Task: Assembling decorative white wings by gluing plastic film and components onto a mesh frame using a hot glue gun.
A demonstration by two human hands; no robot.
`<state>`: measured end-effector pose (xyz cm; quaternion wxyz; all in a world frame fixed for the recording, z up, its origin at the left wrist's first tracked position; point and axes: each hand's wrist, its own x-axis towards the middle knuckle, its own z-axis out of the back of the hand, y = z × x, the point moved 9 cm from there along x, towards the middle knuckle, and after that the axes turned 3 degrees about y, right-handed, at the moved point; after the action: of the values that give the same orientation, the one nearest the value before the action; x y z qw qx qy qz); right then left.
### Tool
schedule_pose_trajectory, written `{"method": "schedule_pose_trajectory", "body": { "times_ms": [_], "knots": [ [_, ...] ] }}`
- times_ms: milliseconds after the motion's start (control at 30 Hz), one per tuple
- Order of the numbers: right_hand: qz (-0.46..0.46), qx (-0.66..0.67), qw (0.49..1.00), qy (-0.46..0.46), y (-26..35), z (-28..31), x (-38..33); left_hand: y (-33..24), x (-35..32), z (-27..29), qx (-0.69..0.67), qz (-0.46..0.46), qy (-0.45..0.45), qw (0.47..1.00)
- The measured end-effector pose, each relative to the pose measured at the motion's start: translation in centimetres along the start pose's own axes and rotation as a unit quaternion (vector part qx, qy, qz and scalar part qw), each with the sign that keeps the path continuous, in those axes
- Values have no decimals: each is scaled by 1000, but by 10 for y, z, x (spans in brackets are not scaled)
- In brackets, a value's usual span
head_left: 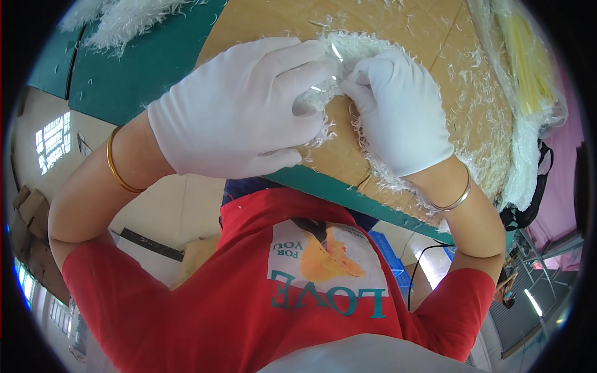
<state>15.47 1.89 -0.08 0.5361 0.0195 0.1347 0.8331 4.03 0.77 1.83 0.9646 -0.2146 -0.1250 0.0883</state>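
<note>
Both my hands wear white gloves and meet over a brown cardboard sheet [348,143]. My left hand [249,105] is curled round a clear, shiny plastic piece [326,87], its fingertips bent over the edge. Close beside it, my right hand [398,109] is closed in a pinch at that piece's right side. Whatever lies between the right fingertips is hidden. A fluffy strip of white curly fibres [364,45] runs behind the fingertips, and more of it shows under the right hand and wrist.
The cardboard lies on a green tabletop [134,81], its front edge just before my body. White fluff [134,22] is heaped at the far left. Loose shreds cover the cardboard's right side. A clear bag with yellow strands [528,68] lies at the right. Blue crates [388,255] stand below.
</note>
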Motion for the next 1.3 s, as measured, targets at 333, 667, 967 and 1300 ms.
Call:
{"method": "schedule_pose_trajectory", "body": {
  "times_ms": [333,667,967,1300],
  "knots": [
    [-243,249,923,-162,-63,19,-49,0,5,-4,-4,-10,19,1000],
    [-135,68,981,-124,-21,-4,-101,0,68,-17,-1,-67,49,997],
    [-144,161,976,-37,-33,13,-104,1,69,-44,106,-154,154,970],
    [-269,14,947,-176,-82,44,-119,-56,16,-4,-340,84,48,935]
  ]
}}
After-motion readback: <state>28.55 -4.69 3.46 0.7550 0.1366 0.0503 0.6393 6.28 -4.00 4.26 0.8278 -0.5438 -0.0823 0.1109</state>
